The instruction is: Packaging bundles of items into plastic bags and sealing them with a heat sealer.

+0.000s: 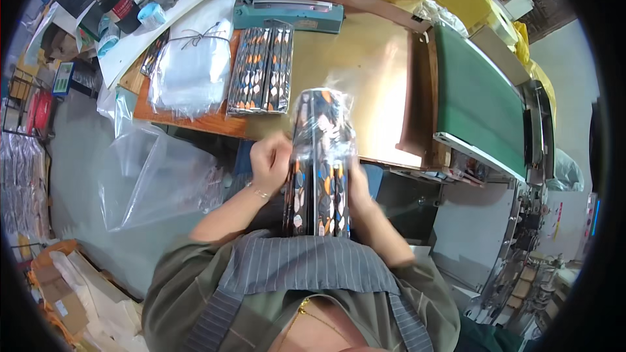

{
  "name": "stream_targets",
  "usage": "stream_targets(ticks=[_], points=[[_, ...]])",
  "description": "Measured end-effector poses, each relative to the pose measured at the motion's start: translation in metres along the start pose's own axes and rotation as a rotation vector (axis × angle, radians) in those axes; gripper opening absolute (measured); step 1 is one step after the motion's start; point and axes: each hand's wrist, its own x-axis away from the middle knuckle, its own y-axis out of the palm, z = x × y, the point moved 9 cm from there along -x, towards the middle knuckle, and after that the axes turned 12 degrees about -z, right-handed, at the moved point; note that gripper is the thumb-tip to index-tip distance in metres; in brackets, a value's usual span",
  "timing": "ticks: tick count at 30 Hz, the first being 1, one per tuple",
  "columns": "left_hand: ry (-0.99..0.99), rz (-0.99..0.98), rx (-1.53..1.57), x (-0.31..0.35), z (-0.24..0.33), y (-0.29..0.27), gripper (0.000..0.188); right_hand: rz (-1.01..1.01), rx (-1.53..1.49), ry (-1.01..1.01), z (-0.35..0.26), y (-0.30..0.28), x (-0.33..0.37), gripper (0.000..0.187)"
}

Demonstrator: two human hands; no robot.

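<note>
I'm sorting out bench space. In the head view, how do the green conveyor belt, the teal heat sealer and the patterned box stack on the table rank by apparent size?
1. Green conveyor belt.
2. Teal heat sealer and patterned box stack: they look about alike, and the fisheye bend makes ranking them unsure.

Single head view, I read it as looking steeply down, close over the hands (270, 163) and table (365, 58); fisheye rim bends edges, probably vignetted.

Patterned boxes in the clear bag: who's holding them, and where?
Both hands hold the patterned boxes: left hand on the left edge at mid-height, right hand on the right side, mostly hidden behind them.
</note>
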Motion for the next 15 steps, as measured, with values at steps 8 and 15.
stream_targets(ticks=[8,15], points=[[-0.163,-0.301,-0.236,0.022,-0.019,0.042,0.033,0.203,0.581,-0.408,-0.017,-0.032,0.004,0.022],[-0.025,-0.641,-0.282,0.068,-0.005,0.050,0.026,-0.068,0.221,-0.014,0.055,-0.039,0.055,0.042]])
